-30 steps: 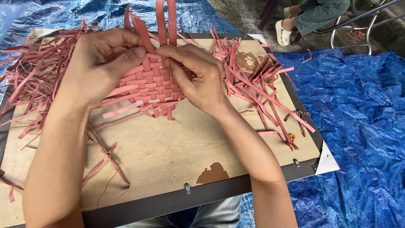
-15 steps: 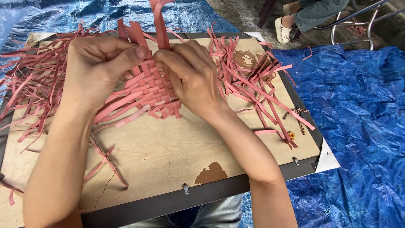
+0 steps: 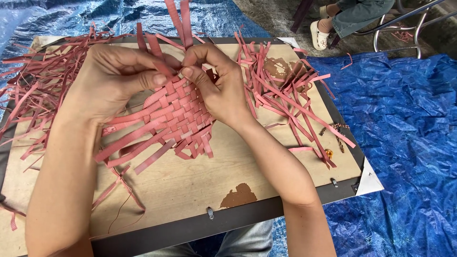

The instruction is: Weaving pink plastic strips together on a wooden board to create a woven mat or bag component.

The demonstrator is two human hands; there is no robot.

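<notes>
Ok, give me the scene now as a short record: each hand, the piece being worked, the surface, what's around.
left hand: fingers pinching a pink strip at the top edge of the woven piece
right hand: fingers gripping the same edge, thumb pressed on the weave
woven piece: pink strips, partly woven, tilted up off the board, loose ends hanging
board: flat wooden panel with dark frame
loose strips: piled right and left of the hands
tarp: blue, under the board

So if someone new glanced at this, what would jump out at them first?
Most likely the pink woven mat at the centre of the wooden board, gripped at its top edge by the left hand and right hand. Next, the loose pink strips scattered over the board's right side, and the bright blue tarp spread beneath everything.
</notes>
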